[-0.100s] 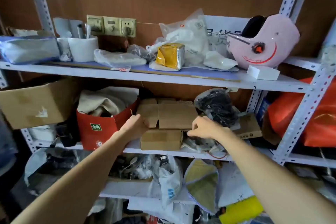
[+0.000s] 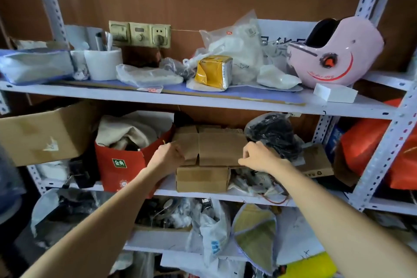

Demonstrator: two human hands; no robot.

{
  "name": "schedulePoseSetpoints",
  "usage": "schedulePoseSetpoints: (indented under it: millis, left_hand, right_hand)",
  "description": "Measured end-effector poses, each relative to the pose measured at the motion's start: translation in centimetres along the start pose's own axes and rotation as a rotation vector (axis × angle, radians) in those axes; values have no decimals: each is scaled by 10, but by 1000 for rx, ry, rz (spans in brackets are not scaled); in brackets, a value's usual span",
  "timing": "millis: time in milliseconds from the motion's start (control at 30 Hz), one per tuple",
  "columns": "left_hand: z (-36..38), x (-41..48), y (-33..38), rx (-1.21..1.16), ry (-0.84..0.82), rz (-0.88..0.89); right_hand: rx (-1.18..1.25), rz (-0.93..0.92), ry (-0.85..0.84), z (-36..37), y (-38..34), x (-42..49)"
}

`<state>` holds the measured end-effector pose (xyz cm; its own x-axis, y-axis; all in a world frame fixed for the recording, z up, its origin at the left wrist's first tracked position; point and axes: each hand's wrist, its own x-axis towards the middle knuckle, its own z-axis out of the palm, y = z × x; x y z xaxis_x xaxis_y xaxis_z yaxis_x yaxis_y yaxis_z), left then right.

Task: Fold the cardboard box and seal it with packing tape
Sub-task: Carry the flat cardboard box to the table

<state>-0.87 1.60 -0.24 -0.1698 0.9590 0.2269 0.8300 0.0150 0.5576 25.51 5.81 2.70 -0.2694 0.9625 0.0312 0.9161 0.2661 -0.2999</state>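
Note:
A stack of flat, unfolded cardboard boxes [image 2: 220,146] lies on the middle shelf, on top of a small closed brown box [image 2: 202,179]. My left hand [image 2: 168,157] grips the stack's left edge with curled fingers. My right hand [image 2: 259,157] pinches the stack's lower right corner. Both forearms reach up from the bottom of the view. No packing tape shows.
A red box [image 2: 119,165] of cloth stands to the left of the stack, and a large brown carton [image 2: 42,135] further left. A black item in a clear bag [image 2: 274,135] presses against the stack's right. The upper shelf [image 2: 203,100] holds a pink helmet [image 2: 334,52], bags and cups.
Both hands have closed in slightly on the flat cardboard stack; otherwise little differs.

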Motion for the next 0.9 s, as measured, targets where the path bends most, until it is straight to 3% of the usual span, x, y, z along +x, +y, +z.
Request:
schedulePoseSetpoints:
  millis: [100,233,467,567,733,900]
  left_hand:
    - [9,9,-12,-34,26,11]
    - [24,15,-20,-66,35,-37]
    - [25,23,-15,-124,76,-192]
    - [30,25,-4,-136,59,-201]
    - [57,35,29,-252,-14,-110]
    - [117,30,82,-326,-189,77]
  right_hand:
    - [8,90,117,6,9,17]
    - [35,162,76,28,28,37]
    - [442,310,125,47,45,57]
    - [476,378,138,38,54,53]
    - [455,463,271,19,91,8]
    - [495,611,380,7,142,-88]
